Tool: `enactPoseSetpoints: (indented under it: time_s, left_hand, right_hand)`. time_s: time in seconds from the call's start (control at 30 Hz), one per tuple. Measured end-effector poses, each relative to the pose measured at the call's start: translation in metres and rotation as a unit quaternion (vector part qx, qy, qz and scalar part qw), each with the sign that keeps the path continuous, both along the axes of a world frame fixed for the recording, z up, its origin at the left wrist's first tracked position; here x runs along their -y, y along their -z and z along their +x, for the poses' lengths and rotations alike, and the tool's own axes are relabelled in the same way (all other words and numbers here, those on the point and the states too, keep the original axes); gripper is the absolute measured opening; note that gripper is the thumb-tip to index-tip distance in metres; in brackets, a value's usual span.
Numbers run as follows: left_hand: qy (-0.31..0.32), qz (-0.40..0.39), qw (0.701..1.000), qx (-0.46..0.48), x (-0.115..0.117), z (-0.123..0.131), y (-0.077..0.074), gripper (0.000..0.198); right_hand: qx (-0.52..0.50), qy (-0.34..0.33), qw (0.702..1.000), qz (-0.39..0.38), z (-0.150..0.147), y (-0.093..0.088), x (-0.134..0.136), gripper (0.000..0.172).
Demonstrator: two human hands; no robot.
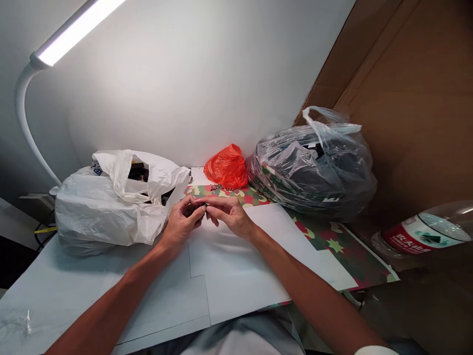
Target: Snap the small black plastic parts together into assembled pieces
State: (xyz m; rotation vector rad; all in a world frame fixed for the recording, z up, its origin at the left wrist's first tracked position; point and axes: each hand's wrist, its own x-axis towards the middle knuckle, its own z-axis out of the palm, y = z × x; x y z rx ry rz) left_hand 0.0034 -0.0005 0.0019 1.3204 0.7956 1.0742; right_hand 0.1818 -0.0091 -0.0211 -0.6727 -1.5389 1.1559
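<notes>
My left hand (184,217) and my right hand (229,213) meet above the middle of the table, fingertips close together. Between them is a small dark piece (201,206), mostly covered by the fingers, so its kind does not show. The left fingers are curled round it, and the right thumb and forefinger pinch at its near side. Below the hands lie white sheets (236,276) on the tabletop. Just left of my left hand stands a white plastic bag (99,207) with black pieces showing in its opening.
At the back sits a red plastic bag (226,167) beside small metal bits (218,187). A clear bag (314,167) of dark items stands at the back right, on a camouflage-patterned cover (332,241). A lamp (81,29) arches over the left; a large bottle (424,234) is at right.
</notes>
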Motion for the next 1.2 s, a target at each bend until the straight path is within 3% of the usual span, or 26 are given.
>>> enactPoseSetpoints:
  time_s: [0.27,0.47,0.73,0.93,1.07,1.2]
  left_hand:
    - [0.038,-0.001,0.997,-0.061,0.0,0.0,0.001,0.042]
    - [0.026,0.041,0.996,-0.077,0.0,-0.003,-0.001,0.044]
    - [0.105,-0.092,0.99,-0.028,0.0,-0.004,-0.008,0.046]
    - [0.136,-0.115,0.984,-0.011,0.001,-0.002,-0.007,0.048]
    - [0.139,-0.104,0.984,-0.023,0.001,-0.004,-0.008,0.048]
    - [0.1,-0.035,0.989,-0.103,0.0,-0.008,-0.01,0.043]
  right_hand:
    - [-0.04,0.025,0.998,-0.03,0.002,0.005,-0.011,0.036]
    - [-0.027,-0.057,0.996,-0.066,0.004,0.001,-0.01,0.045]
    - [-0.033,-0.066,0.993,-0.089,0.005,-0.008,-0.004,0.052]
    - [-0.078,-0.038,0.989,-0.118,0.003,-0.008,-0.002,0.049]
    - [-0.075,-0.018,0.992,-0.098,0.007,-0.009,-0.003,0.048]
    - [0.01,-0.004,0.999,-0.043,0.018,-0.005,-0.007,0.047]
